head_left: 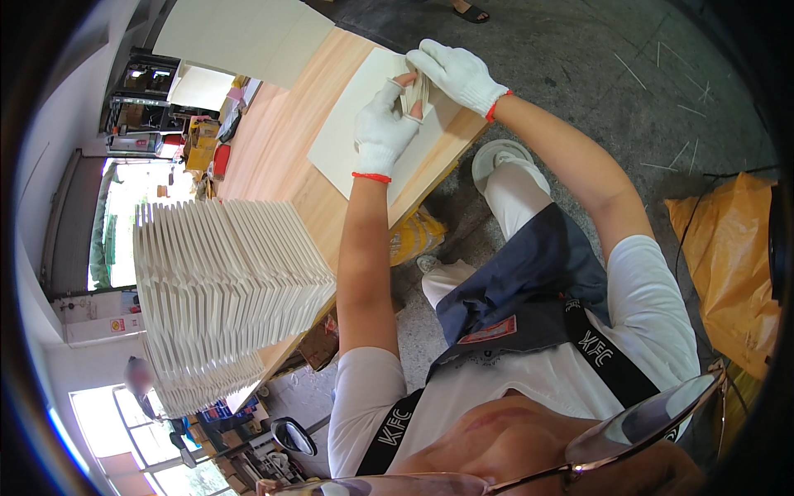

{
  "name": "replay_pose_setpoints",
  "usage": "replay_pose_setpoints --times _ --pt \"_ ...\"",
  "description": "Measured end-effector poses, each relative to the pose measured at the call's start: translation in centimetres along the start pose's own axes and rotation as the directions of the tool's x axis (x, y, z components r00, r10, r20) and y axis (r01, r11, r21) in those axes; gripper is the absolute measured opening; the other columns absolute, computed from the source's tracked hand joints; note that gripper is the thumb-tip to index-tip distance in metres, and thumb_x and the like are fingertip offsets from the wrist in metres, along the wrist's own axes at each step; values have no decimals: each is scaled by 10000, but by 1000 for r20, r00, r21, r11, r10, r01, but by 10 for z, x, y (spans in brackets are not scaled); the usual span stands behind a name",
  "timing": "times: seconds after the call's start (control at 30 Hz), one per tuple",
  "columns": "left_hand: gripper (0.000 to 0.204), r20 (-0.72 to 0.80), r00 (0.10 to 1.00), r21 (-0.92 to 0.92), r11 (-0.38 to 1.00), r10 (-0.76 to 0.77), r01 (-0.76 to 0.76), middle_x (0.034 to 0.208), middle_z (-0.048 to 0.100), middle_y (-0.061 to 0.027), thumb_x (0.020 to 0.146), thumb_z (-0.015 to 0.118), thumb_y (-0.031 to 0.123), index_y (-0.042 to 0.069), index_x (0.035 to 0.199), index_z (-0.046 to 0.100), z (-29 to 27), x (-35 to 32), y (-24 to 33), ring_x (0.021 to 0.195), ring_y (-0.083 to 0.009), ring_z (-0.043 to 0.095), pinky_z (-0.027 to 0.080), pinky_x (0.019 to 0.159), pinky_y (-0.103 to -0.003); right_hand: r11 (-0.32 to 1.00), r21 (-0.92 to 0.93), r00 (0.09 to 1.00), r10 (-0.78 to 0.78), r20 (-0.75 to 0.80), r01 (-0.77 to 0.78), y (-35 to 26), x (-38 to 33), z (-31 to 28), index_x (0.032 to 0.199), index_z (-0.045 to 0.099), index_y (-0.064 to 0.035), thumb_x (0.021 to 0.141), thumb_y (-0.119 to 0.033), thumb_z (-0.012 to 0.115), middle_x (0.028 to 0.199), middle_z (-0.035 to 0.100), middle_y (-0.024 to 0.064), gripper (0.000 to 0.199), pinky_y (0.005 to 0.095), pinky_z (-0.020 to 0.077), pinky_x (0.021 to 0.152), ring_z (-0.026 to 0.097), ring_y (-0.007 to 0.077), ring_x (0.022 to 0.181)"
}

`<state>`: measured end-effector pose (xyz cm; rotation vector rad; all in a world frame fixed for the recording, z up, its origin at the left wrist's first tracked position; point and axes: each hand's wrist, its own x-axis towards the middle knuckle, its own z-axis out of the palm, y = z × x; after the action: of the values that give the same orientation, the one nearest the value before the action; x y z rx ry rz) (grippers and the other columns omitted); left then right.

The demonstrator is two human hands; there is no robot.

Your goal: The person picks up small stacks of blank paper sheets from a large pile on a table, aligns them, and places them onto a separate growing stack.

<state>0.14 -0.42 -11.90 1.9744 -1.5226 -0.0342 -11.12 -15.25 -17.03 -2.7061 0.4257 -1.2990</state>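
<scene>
Left hand (386, 128), right hand (456, 74): pale strips (421, 88) between, touching.

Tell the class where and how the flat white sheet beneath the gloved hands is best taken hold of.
Probably by the thin edge at the left corner of the white sheet, coming from the person's left and pinching with the fingertips. It lies flat on the wooden table, so only its edges offer a grip; the left hand and right hand crowd its right part.

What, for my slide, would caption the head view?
Gloved left hand and right hand handling pale layered material over white sheet.
</scene>
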Motion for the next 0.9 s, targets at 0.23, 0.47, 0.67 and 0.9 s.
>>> replay_pose_setpoints --times 0.23,0.47,0.67,0.9 --pt "547 1 1000 -78 997 -19 19 1100 668 -147 867 593 160 278 1391 492 -2 -2 3 938 -335 665 523 846 -408 881 341 939 266 220 -329 -3 5 -19 1132 522 -129 947 -266 485 955 592 137 234 444 488 709 627 360 792" --pt "521 3 986 93 982 164 -163 1129 663 -167 877 586 182 230 1385 481 -2 5 -2 986 -361 641 506 865 -427 822 413 918 323 232 -393 -3 0 -15 1016 491 -111 988 -421 424 858 623 168 319 470 456 714 614 388 800" --pt "424 42 998 199 980 -40 31 1093 674 -145 866 641 257 174 1278 578 4 25 -9 1015 -334 638 500 878 -409 697 502 859 413 303 -512 -8 4 -19 931 525 -98 983 -428 431 818 641 116 347 389 466 709 628 297 747" --pt "452 119 992 -3 999 -39 40 1216 629 -161 805 740 271 133 1219 624 2 8 2 1110 -299 621 486 940 -380 653 469 804 487 341 -595 -9 7 -23 931 585 -76 946 -459 438 896 651 170 410 447 463 780 618 376 888"
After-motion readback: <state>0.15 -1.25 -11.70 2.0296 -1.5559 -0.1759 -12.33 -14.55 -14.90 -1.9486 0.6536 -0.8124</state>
